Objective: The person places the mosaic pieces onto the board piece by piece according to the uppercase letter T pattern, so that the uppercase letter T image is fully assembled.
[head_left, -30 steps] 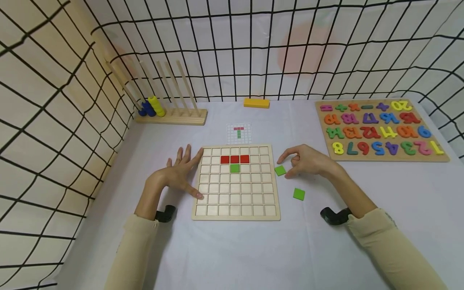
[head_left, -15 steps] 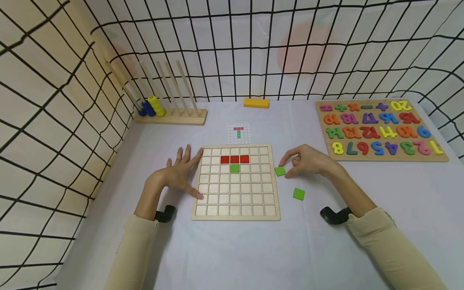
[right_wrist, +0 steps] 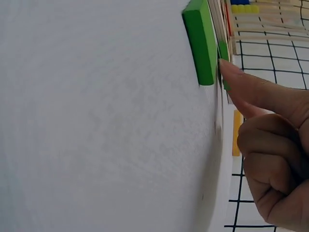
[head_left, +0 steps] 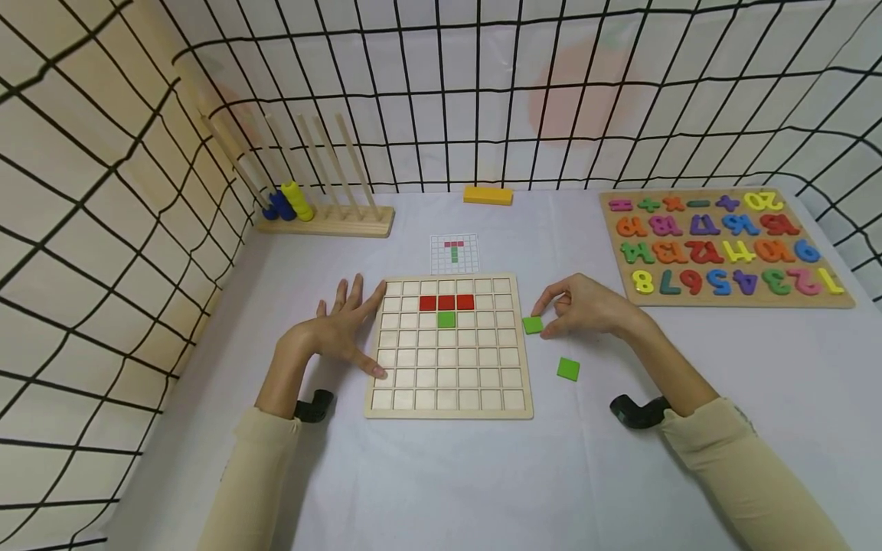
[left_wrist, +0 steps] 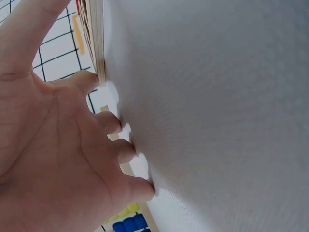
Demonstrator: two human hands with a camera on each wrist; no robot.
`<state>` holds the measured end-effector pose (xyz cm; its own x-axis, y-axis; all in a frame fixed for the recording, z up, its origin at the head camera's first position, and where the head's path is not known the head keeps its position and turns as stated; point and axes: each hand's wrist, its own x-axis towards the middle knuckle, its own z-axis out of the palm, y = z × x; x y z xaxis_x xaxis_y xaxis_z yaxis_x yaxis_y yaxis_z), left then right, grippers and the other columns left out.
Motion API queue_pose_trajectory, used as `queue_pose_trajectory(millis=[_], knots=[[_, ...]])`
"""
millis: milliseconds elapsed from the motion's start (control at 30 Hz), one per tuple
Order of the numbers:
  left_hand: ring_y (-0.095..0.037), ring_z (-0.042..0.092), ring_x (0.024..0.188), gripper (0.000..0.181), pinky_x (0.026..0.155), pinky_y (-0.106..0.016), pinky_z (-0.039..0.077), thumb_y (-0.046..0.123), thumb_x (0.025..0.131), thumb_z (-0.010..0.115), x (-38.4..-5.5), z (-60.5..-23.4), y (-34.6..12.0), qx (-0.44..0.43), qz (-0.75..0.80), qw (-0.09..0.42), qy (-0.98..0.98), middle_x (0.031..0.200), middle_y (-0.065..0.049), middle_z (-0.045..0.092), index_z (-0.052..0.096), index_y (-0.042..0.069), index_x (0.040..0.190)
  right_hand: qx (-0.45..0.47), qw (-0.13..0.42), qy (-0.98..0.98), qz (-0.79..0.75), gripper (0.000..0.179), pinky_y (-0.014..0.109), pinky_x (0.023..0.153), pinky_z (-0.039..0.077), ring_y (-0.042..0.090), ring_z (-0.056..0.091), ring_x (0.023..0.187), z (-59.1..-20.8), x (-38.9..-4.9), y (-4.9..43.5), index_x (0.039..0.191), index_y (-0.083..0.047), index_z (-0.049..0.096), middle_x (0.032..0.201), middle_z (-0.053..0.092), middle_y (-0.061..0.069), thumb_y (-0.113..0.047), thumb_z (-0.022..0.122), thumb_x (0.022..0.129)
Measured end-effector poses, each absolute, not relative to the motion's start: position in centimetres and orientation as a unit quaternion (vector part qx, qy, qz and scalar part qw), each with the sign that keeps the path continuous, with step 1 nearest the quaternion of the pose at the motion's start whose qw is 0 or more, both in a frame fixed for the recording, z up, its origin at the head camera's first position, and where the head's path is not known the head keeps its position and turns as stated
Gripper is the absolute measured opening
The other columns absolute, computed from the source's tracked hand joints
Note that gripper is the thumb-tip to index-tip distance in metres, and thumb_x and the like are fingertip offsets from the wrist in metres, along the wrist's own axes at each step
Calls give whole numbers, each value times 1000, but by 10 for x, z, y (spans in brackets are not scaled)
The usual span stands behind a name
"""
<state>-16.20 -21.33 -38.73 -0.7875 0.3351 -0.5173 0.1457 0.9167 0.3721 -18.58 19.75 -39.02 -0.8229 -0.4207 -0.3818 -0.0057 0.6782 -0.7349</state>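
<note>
A wooden grid board (head_left: pixel 448 409) lies in the middle, with a row of three red tiles (head_left: pixel 446 303) and one green tile (head_left: pixel 446 320) under the middle red one. With fingers spread, my left hand (head_left: pixel 338 329) rests at the board's left edge, thumb on its frame and the other fingertips down at the table. Just off the right edge, my right hand (head_left: pixel 586 306) pinches a second green tile (head_left: pixel 533 325) between thumb and index finger, its other fingers curled in. A third green tile (head_left: pixel 568 369) lies loose nearer me; in the right wrist view this tile (right_wrist: pixel 199 43) looms large.
Behind the board lies a small pattern card (head_left: pixel 454 254) showing a red and green T. A yellow block (head_left: pixel 488 196) sits farther back. A peg counting stand (head_left: pixel 351 223) is back left, a number puzzle (head_left: pixel 723 301) back right. Black wire mesh (head_left: pixel 441 99) borders the table.
My right index finger has come in onto the green tile beside the board. That tile has turned slightly, squarer to the board. My left hand stays in place.
</note>
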Motion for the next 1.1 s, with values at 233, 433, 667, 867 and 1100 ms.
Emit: queue_pose_trajectory(millis=[233,433,667,867,1100], knots=[[-46,-31,154,151,120,-77,-10,58,64,95,-162,-387,-214,130,152,298,933,167,-22,-32,-11,23,166,-107,226,884,-394,37,24,52,22,10,27,55,-383,-182,188,111,-4,75,57,33,-5,-17,89,79],[-46,-31,154,151,120,-77,-10,57,63,95,-161,-387,-214,128,153,296,934,167,-22,-32,-10,23,167,-109,215,871,-429,34,24,53,19,11,23,55,-378,-175,158,108,-4,76,59,26,-5,-14,90,78],[-45,-32,154,151,120,-76,-11,56,64,95,-160,-386,-214,128,158,298,933,167,-21,-33,-10,23,166,-91,241,857,-446,31,27,61,27,16,33,65,-374,-167,113,104,-9,77,68,38,-3,-11,90,76],[-44,-32,154,151,121,-75,-12,56,63,95,-161,-387,-214,124,160,300,932,167,-20,-33,-11,25,166,-95,262,854,-439,29,30,67,35,16,40,71,-376,-165,87,99,-10,77,69,45,-4,-11,91,74],[-44,-32,154,151,121,-75,-11,56,63,95,-161,-387,-213,123,157,298,933,167,-20,-32,-10,25,167,-103,264,865,-415,26,28,66,36,15,42,72,-379,-163,73,95,-7,77,68,48,-4,-8,91,74]])
